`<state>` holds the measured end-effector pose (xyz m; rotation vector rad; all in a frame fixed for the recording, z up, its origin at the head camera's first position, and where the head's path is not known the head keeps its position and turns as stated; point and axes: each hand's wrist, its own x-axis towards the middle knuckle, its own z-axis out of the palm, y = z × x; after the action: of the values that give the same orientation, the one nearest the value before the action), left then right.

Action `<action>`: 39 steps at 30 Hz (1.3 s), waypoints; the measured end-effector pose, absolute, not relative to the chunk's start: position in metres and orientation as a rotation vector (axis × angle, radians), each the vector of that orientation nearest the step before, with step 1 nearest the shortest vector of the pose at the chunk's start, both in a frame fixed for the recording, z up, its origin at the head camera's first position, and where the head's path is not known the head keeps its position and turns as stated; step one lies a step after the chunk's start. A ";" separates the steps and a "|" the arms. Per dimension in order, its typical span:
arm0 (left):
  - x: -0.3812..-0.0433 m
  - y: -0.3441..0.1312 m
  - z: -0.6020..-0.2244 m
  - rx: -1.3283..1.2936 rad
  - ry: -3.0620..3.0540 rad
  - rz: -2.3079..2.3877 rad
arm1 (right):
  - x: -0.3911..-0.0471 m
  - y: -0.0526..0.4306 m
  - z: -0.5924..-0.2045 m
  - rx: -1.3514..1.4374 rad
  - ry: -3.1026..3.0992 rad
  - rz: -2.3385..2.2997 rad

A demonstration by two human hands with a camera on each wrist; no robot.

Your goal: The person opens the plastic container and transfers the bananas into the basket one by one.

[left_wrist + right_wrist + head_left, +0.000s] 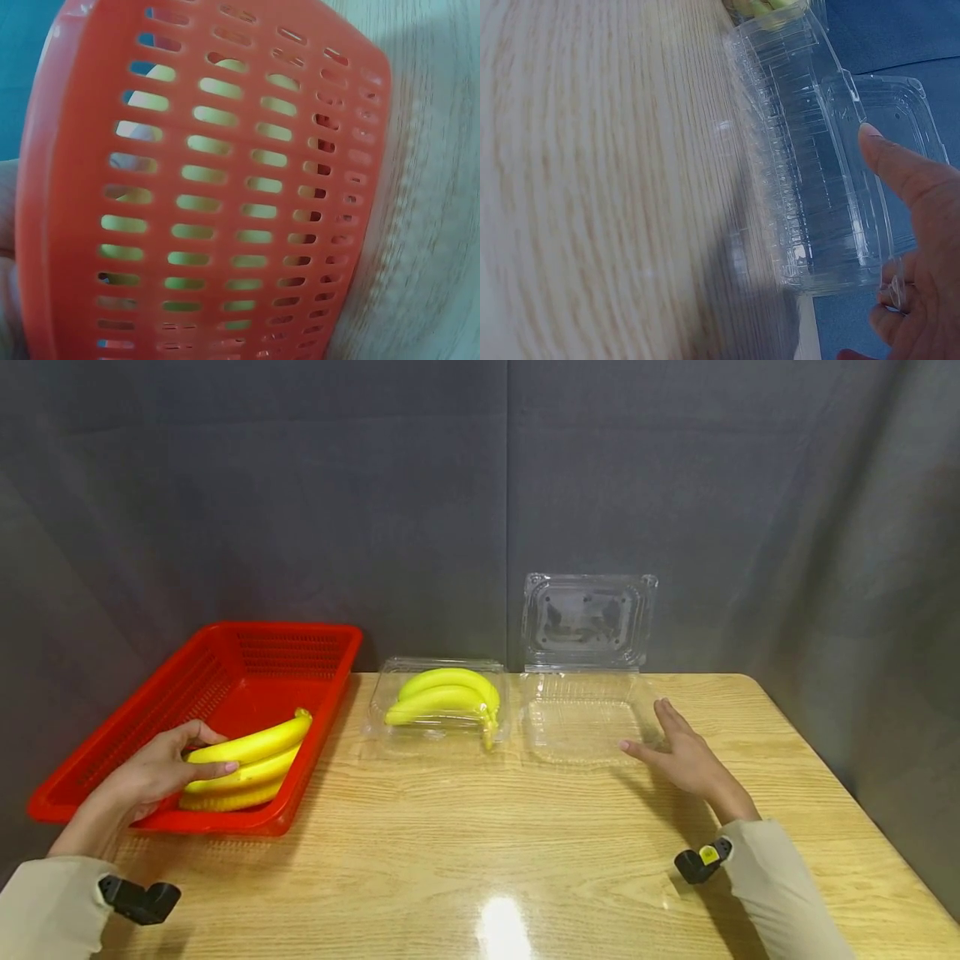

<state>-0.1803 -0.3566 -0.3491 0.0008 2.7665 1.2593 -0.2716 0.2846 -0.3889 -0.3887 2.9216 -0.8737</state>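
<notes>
My left hand (153,768) grips a bunch of yellow bananas (258,745) at the near end of the red plastic basket (347,652), with the thumb over the top banana. In the left wrist view the slotted basket wall (67,195) hides most of the hand, and yellow shows through the slots. On the other side, my right hand (690,764) is spread at the right edge of a clear plastic clamshell box (581,727). The lid of this box stands up at the back. In the right wrist view the thumb (900,169) overlaps the box's rim.
Between the basket and the raised-lid box sits another clear clamshell (382,689), with a bunch of bananas (442,702) under its lid. All stand on a wooden table (420,835). A grey curtain (420,510) hangs behind and at both sides.
</notes>
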 end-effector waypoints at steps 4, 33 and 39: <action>-0.181 -0.359 -0.349 0.006 2.734 1.282 | -0.273 0.285 -0.388 -0.392 2.925 -0.867; -0.181 -0.366 -0.346 -0.045 2.745 1.139 | -0.266 0.283 -0.384 -0.425 2.943 -0.808; -0.180 -0.366 -0.343 0.001 2.759 1.105 | -0.268 0.282 -0.382 -0.446 2.979 -0.810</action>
<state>-0.1801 -0.3656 -0.3435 0.0010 2.7595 1.1053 -0.2684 0.2819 -0.3819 -0.4463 2.9788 -0.8103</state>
